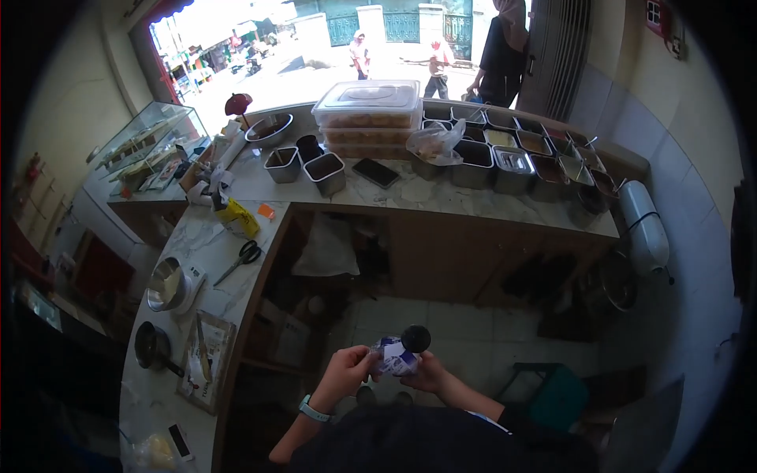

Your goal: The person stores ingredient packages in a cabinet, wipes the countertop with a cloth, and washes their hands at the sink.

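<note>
Low in front of my body, both hands are on a small white-and-purple packet [397,359]. My left hand [347,372], with a light blue watch [313,408] at the wrist, pinches the packet's left side. My right hand [426,373] holds the right side, its fingers partly hidden. A round black thing [415,338] sits at the packet's upper right edge; I cannot tell what it is or whether it is attached. The tiled floor [465,327] lies below.
A marble-look counter [410,191] runs across the front, bearing stacked plastic boxes [368,118], metal tubs [325,173] and a phone [376,173]. On the left counter are scissors [239,260], a bowl [166,284], a pan [151,345] and a tray [206,359]. A green stool [552,398] stands right.
</note>
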